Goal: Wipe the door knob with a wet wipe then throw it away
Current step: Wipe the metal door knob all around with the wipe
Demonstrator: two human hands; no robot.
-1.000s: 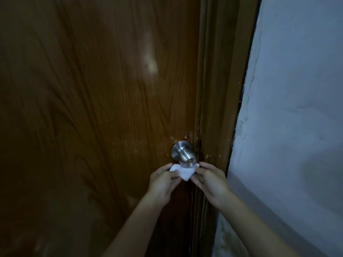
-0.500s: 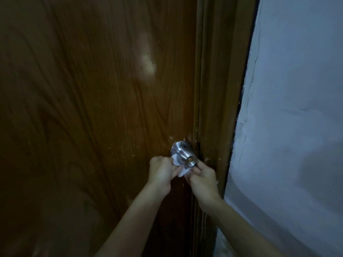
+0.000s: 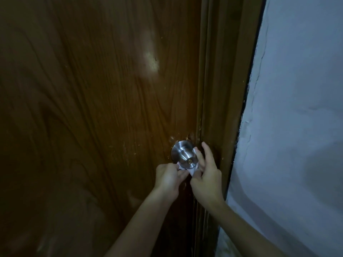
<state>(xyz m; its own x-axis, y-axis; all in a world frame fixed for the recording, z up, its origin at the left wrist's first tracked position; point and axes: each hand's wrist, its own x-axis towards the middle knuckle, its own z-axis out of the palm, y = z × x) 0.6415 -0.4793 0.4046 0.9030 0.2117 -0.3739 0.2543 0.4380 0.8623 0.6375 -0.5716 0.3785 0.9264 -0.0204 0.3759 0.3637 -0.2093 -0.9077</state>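
Note:
A round brushed-steel door knob (image 3: 183, 154) sticks out of the brown wooden door (image 3: 96, 112) near its right edge. A small white wet wipe (image 3: 192, 169) is wrapped under and along the right side of the knob. My left hand (image 3: 168, 179) pinches the wipe's left end just below the knob. My right hand (image 3: 206, 173) presses the wipe against the knob's right side, with two fingers stretched up beside it. Most of the wipe is hidden by my fingers.
The wooden door frame (image 3: 222, 89) runs down just right of the knob. A pale, cracked wall (image 3: 297, 117) fills the right side. The scene is dim. No bin is in view.
Both hands have risen from just below the knob onto it. The wipe now wraps the knob's underside and right side, and my right fingers have stretched up beside the knob.

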